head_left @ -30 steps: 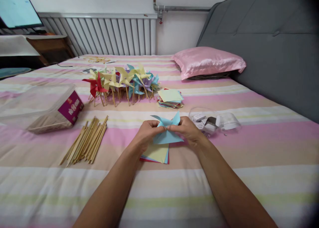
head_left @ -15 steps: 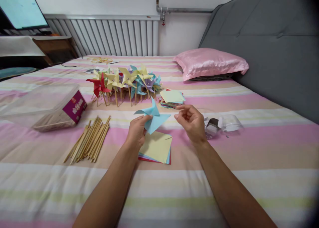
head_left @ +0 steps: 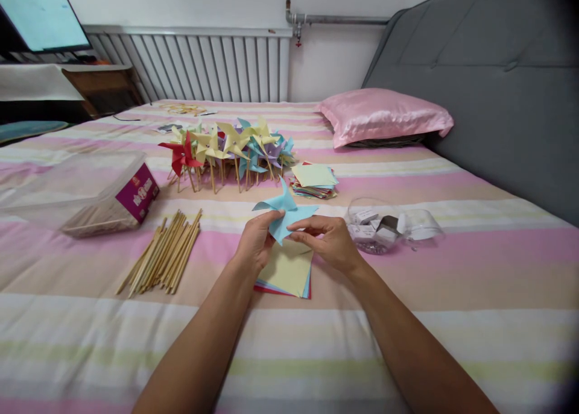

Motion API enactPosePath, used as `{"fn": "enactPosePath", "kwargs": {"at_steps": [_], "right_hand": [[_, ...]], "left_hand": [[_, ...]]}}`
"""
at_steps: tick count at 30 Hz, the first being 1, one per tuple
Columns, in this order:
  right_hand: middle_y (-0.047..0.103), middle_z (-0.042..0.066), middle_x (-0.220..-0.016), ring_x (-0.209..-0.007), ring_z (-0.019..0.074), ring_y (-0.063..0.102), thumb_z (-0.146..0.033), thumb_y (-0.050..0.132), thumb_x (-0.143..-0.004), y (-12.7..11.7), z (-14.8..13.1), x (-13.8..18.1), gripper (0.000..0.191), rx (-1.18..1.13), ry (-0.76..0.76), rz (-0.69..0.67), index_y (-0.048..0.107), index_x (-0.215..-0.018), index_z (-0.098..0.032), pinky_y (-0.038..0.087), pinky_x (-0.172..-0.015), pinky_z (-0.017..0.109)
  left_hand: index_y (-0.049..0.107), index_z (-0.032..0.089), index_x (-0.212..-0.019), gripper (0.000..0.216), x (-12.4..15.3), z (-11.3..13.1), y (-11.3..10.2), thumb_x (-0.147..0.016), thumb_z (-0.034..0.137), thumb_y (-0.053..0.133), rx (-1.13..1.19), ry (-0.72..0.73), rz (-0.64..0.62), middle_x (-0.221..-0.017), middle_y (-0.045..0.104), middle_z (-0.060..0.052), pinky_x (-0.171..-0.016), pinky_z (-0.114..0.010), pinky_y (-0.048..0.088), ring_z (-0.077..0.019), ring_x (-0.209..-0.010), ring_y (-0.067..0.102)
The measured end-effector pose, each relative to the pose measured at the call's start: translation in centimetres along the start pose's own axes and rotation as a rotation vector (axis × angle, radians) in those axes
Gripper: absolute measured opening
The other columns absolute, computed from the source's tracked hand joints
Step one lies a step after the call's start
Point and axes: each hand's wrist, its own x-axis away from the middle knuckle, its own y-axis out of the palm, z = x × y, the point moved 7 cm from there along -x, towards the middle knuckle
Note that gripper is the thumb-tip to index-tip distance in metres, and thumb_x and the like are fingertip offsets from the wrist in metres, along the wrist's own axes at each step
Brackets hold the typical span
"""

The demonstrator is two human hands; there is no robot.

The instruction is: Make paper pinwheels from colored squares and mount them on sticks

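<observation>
A light-blue paper pinwheel [head_left: 290, 212], with no stick visible on it, is held above the bed by my left hand [head_left: 257, 238], the thumb pressed at its centre. From the other side my right hand [head_left: 329, 240] pinches the pinwheel's lower right edge between thumb and finger. Whether a pin sits at the centre is hidden by my left thumb. Just below both hands lies a stack of cut paper squares [head_left: 286, 274], pale yellow on top with blue and red edges showing beneath.
Left are a bundle of wooden sticks [head_left: 165, 254] and a clear plastic box [head_left: 81, 185]. Finished pinwheels [head_left: 226, 146] cluster at the back, beside more paper squares [head_left: 314, 179]. A clear tub of small boxes [head_left: 373, 224] stands right, before a pink pillow [head_left: 386, 116].
My right hand has come left from beside the tub and now grips the blue pinwheel's edge. The pinwheel and my left hand have shifted slightly right.
</observation>
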Motion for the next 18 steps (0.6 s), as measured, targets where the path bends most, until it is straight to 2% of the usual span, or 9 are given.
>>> {"fn": "enactPosePath", "kwargs": {"at_steps": [10,18], "right_hand": [[0.068,0.002,-0.067,-0.06,0.0158,0.067,-0.038,0.072,-0.073,0.0,1.5,0.2,0.021,-0.109,0.121,0.185,0.067,-0.074,-0.017,0.053,-0.057,0.025],[0.064,0.002,-0.075,-0.06,0.0135,0.066,-0.038,0.069,-0.076,-0.6,1.8,0.5,0.022,-0.081,0.141,0.317,0.062,-0.073,-0.017,0.052,-0.056,0.023]], "left_hand": [[0.062,0.013,-0.058,0.018,0.4,0.2,0.2,-0.05,0.02,0.077,-0.095,0.057,-0.013,-0.056,0.057,0.004,-0.051,-0.019,0.037,-0.0074,-0.053,0.049],[0.061,0.015,-0.057,0.021,0.7,0.2,0.7,-0.053,0.028,0.077,-0.21,0.095,-0.034,-0.055,0.057,0.003,-0.049,-0.021,0.036,-0.0086,-0.05,0.048]]}}
